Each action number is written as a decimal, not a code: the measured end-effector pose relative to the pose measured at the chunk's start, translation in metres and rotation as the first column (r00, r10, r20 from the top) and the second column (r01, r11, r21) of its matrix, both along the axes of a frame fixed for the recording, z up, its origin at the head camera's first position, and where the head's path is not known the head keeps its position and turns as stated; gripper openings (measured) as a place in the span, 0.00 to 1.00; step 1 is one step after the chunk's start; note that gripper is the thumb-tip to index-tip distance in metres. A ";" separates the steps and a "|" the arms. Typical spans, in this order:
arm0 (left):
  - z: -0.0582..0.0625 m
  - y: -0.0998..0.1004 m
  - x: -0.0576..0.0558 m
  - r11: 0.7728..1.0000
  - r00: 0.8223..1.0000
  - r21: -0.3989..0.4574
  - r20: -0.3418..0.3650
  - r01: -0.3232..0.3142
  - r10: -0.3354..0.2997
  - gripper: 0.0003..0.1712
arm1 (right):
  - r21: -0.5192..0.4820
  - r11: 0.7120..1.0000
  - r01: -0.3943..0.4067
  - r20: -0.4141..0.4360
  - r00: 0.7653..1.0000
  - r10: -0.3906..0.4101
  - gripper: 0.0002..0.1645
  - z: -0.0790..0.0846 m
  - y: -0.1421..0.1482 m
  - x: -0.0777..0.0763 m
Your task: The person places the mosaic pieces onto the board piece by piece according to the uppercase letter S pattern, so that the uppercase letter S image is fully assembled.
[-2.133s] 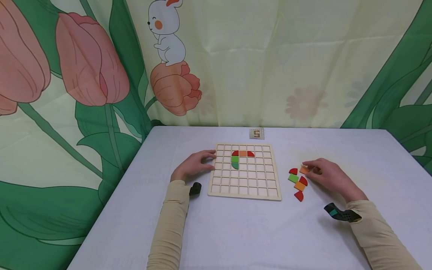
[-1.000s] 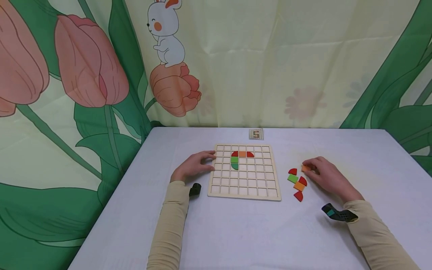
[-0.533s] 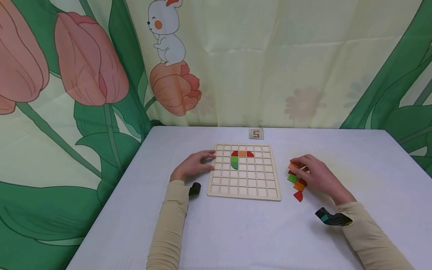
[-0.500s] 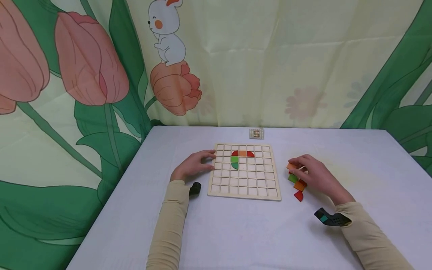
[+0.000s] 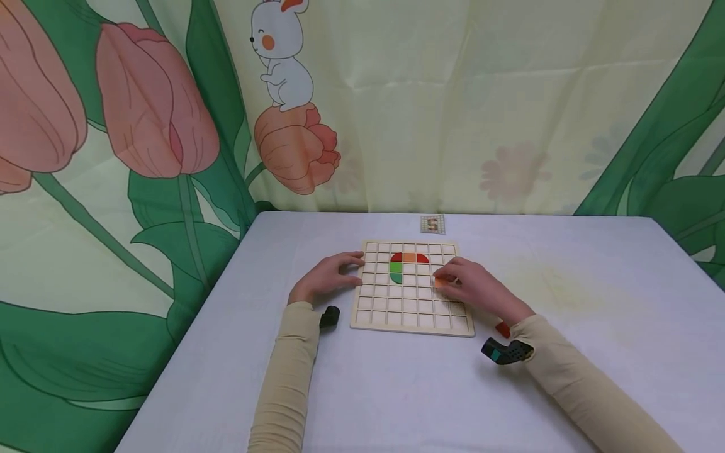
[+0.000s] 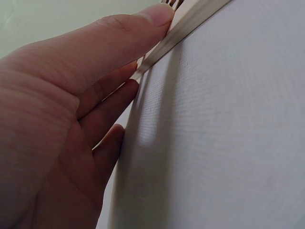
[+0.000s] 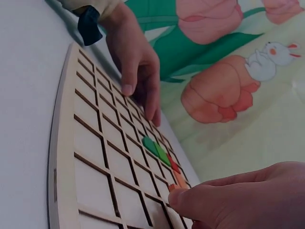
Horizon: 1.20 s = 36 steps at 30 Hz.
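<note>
A wooden grid board point(image 5: 412, 331) lies on the table. My left hand point(image 5: 325, 278) rests at its left edge, fingers relaxed and thumb on the frame, as the left wrist view shows. Over the right part of the grid, my right hand point(image 5: 476, 286) pinches an orange square tile point(image 7: 173, 187) between thumb and fingers. Set in the cells are a red quarter-round tile point(image 5: 396, 257), an orange square point(image 5: 409, 258) and another red quarter-round point(image 5: 422, 258) in a row. Below the left one come a light green square point(image 5: 396, 267) and a dark green quarter-round point(image 5: 396, 278).
A loose red tile point(image 5: 502, 328) shows beside the right wrist; that forearm and hand hide the other loose tiles. A small card point(image 5: 433, 224) with a printed grid pattern lies behind the board. A curtain point(image 5: 413, 126) hangs beyond the table's far edge.
My right hand has picked up the orange square from the loose tiles and carried it left over the board. The left hand stays at the board's edge.
</note>
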<state>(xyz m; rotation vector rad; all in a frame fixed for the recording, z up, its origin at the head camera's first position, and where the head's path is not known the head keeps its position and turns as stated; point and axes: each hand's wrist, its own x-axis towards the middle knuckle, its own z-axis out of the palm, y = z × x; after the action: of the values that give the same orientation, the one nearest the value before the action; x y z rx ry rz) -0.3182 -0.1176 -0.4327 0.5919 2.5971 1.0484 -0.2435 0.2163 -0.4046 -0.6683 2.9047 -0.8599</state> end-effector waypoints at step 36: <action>0.001 0.001 0.001 1.000 1.000 0.009 0.016 -0.010 0.010 0.29 | 0.036 0.994 -0.103 -0.098 0.989 0.106 0.11 -0.009 -0.047 -0.027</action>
<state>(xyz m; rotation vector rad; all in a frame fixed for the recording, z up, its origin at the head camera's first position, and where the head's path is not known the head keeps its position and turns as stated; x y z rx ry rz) -0.3175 -0.1167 -0.4312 0.5708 2.5860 1.0646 -0.2704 0.1691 -0.4131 -0.8771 2.9312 -0.7910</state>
